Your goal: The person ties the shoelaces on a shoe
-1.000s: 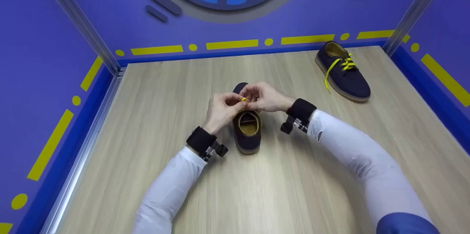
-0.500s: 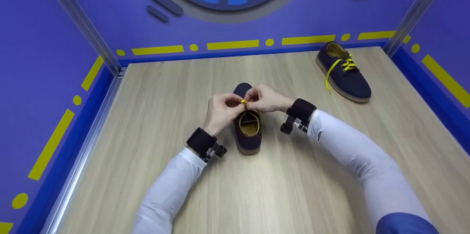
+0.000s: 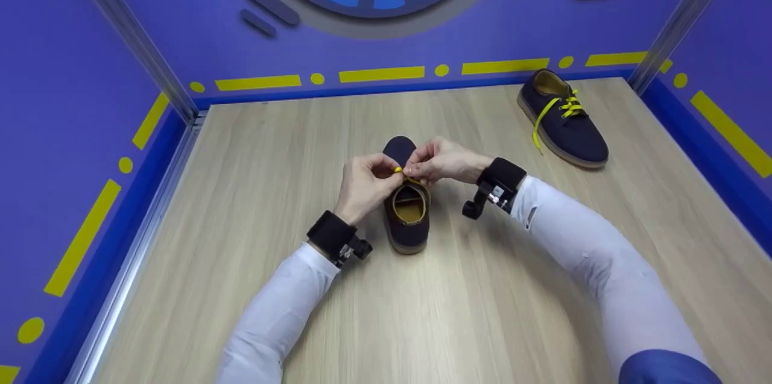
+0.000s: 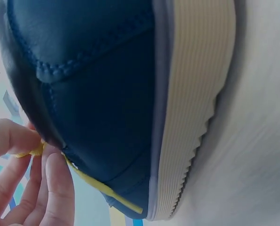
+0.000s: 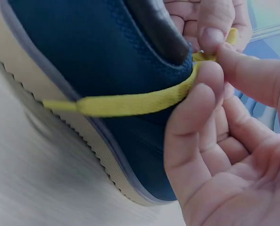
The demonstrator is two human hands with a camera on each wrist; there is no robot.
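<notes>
Right wrist view, yellow lace, between fingertips

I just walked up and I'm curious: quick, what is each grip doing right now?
Left grip: closed, pinching the yellow lace of the dark shoe.
Right grip: closed, pinching that lace too.

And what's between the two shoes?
The head view shows the right hand, at the near shoe, and its black strap; then bare table up to the far shoe.
</notes>
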